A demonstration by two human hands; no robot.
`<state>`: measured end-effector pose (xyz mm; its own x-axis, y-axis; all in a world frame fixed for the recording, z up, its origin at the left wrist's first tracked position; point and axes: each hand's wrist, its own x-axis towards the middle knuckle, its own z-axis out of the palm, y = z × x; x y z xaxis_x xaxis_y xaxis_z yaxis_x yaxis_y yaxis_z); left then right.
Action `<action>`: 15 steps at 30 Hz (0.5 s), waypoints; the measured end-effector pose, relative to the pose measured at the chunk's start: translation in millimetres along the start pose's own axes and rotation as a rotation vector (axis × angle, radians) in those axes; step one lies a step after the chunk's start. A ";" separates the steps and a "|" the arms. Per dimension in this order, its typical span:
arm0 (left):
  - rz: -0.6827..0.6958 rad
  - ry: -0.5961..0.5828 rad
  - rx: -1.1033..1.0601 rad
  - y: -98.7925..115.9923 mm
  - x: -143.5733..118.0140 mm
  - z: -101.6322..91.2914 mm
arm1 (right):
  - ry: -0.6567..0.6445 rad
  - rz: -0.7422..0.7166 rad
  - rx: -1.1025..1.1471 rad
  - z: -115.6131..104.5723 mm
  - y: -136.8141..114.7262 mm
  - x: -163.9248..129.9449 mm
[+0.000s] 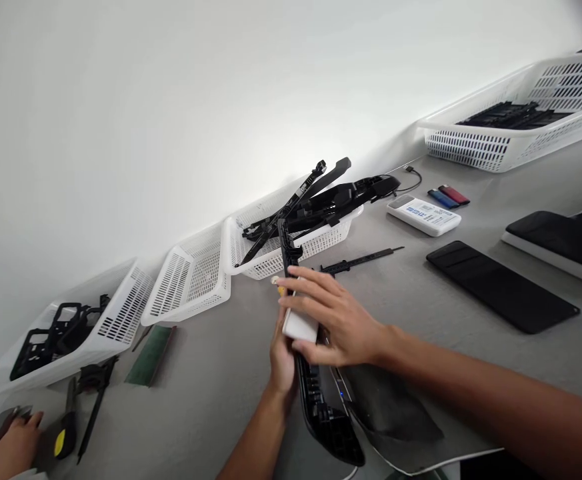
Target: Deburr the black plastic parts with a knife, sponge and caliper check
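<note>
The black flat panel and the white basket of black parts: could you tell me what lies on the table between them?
A slim black strip lies between the panel and the basket, seen in the head view.

An assembly workshop. A grey table against a plain white wall carries a row of white plastic baskets filled with black moulded parts. A screwdriver lies at the table's left end.

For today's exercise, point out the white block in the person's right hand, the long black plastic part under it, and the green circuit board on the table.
white block (pixel 299 326), head view, its lower face.
long black plastic part (pixel 321 413), head view, its lower ribbed end.
green circuit board (pixel 149 347), head view, its middle.
</note>
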<state>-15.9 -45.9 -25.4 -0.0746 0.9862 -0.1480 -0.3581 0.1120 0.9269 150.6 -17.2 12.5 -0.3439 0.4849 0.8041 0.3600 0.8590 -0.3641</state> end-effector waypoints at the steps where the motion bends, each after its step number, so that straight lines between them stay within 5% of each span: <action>1: -0.011 -0.045 -0.022 2.3 -2.2 3.9 | 0.031 0.052 -0.046 -2.2 4.3 0.6; 7: -0.028 -0.395 0.006 17.2 -15.9 24.4 | 0.250 0.136 -0.217 -14.4 25.0 3.6; 15: -0.036 -0.398 0.032 19.0 -12.3 23.9 | 0.275 0.138 -0.259 -24.4 34.4 6.7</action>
<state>0.5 -52.9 2.3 0.3060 0.9511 -0.0414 -0.3246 0.1451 0.9346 181.8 11.6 16.8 -0.0444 0.5009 0.8643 0.6051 0.7019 -0.3757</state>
